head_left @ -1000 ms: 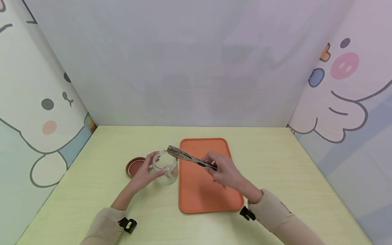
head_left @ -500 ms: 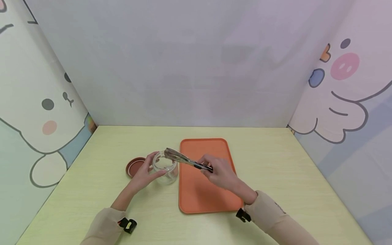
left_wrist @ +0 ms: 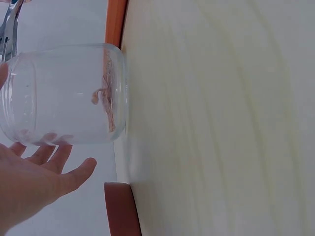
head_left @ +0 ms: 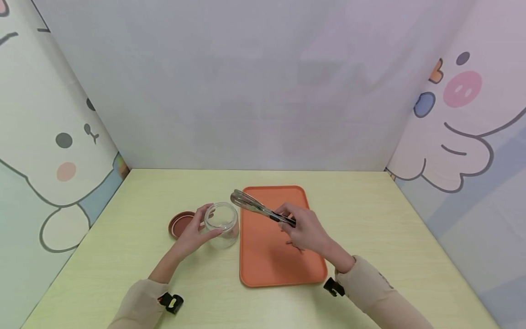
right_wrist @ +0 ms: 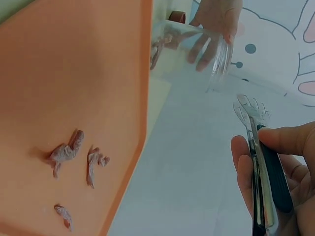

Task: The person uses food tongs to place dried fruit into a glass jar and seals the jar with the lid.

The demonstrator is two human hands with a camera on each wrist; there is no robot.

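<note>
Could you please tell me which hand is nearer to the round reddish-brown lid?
Left. The left hand is beside the lid, holding the glass jar; the right hand, holding metal tongs, is farther off, above the orange tray.

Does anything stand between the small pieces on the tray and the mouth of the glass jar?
Yes: from the pieces, the rim of the tray comes first, then the wall of the jar. Nothing covers its open mouth; the lid lies beyond the jar.
</note>
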